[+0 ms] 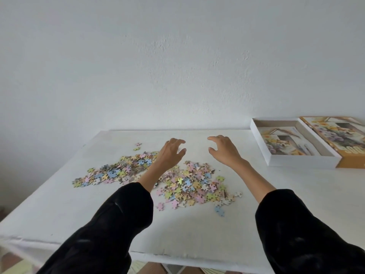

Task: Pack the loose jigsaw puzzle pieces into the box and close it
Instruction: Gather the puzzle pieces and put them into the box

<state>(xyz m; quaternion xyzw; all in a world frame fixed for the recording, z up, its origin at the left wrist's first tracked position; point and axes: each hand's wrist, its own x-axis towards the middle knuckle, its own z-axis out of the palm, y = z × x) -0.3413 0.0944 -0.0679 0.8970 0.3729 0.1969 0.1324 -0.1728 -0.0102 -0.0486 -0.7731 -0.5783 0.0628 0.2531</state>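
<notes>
while the loose puzzle pieces [177,182] lie in a flat, scattered heap on the near middle of the table [177,234], none seems to be in the box, so the packing looks barely begun. the left hand [170,153] and right hand [224,150] hover over the heap's far edge, apart, fingers spread and loosely curved, holding nothing, probably poised to rake the pieces together. the box [302,162] sits open at the far right, well apart from the heap, a printed sheet [284,143] in its bottom, with the lid [335,135] just beside it, picture up, handy for closing
</notes>
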